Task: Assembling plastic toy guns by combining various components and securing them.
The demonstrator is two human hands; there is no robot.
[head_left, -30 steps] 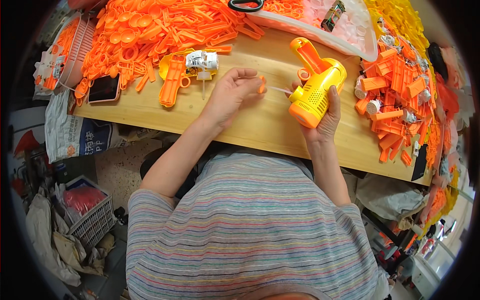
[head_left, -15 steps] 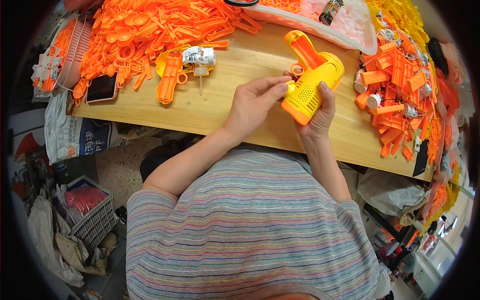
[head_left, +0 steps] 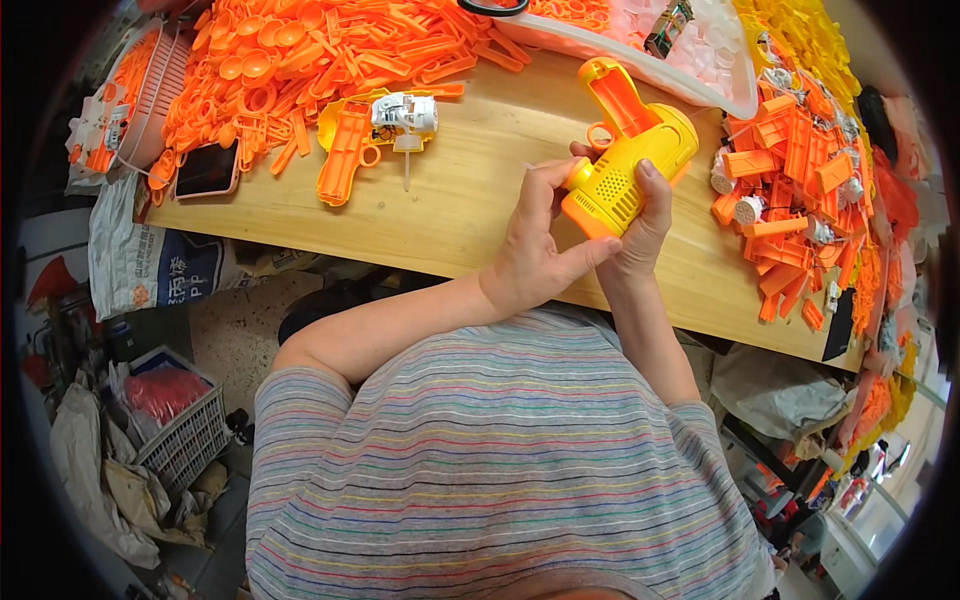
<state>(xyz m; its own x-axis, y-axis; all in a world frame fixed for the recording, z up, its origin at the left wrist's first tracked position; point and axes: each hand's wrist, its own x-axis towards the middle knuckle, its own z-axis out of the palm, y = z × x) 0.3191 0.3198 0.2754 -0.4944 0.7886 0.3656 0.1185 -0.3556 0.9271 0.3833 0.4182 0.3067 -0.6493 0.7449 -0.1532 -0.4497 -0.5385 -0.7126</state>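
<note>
Over the table, both my hands hold a yellow and orange plastic toy gun [head_left: 640,165], its orange handle pointing away from me and its orange front end toward me. My right hand [head_left: 643,225] grips it from below, with the thumb across the yellow side. My left hand [head_left: 545,235] has its thumb against the orange front end and its fingers at a round yellow knob on the left side. Some fingertips are hidden behind the toy. To the left, a gun half shell [head_left: 345,155] lies on the wood with a white motor unit [head_left: 405,115] in it.
A heap of orange plastic parts [head_left: 330,45] covers the far left of the table [head_left: 460,190], near a phone [head_left: 207,170]. Orange handle parts with wired white pieces [head_left: 785,195] pile up at right. A translucent tray [head_left: 740,95] stands at the back; yellow parts [head_left: 800,40] lie beyond.
My left thumb has moved from the yellow knob down to the toy's orange front end, and that hand has opened wider around it. The toy stays in about the same place.
</note>
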